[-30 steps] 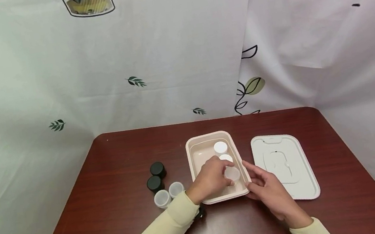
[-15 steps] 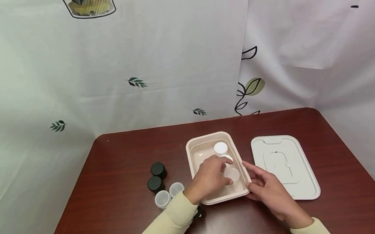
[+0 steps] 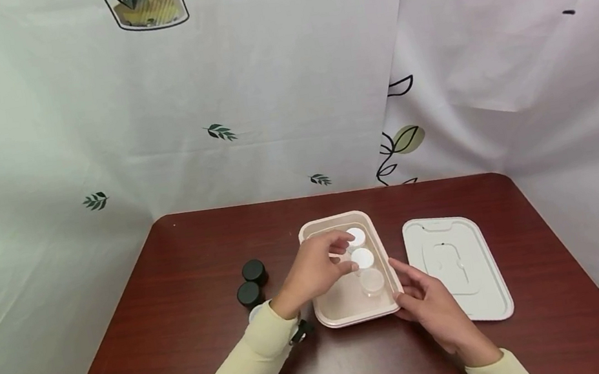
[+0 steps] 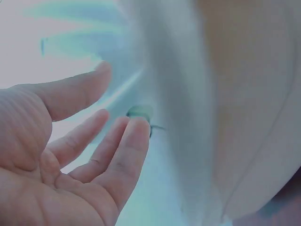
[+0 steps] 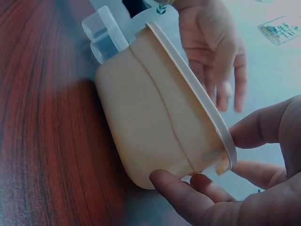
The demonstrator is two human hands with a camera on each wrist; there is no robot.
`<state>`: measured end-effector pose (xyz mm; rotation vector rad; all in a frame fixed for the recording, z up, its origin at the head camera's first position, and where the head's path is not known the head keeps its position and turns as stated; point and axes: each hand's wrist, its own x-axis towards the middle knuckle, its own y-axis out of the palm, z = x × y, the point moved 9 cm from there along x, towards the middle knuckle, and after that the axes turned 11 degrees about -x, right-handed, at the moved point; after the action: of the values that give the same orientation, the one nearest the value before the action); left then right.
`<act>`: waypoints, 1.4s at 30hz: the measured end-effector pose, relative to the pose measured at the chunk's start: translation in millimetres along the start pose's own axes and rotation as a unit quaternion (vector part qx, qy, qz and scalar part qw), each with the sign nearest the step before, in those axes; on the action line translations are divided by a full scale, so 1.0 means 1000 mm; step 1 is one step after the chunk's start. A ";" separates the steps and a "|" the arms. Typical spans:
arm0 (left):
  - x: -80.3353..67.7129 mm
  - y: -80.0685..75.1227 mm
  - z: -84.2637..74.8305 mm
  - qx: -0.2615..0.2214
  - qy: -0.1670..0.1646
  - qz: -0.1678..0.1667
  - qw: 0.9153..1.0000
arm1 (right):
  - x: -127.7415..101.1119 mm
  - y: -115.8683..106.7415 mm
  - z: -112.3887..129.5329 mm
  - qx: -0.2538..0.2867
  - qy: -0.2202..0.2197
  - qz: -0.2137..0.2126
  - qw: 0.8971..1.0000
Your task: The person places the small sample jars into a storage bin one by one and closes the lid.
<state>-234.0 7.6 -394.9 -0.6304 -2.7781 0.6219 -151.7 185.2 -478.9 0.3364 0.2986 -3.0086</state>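
The left hand (image 3: 313,267), thumb spread from its fingers, hovers over the beige rectangular plastic box (image 3: 342,306), near three round white and translucent plastic jars (image 3: 362,259) along its three-o'clock side; the right hand (image 3: 431,305) grips the rim at four o'clock.

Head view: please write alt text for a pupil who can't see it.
A person's empty left hand is over a beige box holding three small round containers; the right hand grips the box's edge. On the reddish-brown table, a white lid lies right of the box, two black containers left.
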 end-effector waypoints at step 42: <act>-0.161 -0.130 0.121 -0.135 -0.175 -0.216 0.951 | 0.002 0.003 0.004 -0.021 0.006 -0.024 0.999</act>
<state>-175.8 -214.6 -463.5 0.0695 -3.2114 0.2817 -153.9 181.1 -476.1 0.3476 0.3747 -3.0427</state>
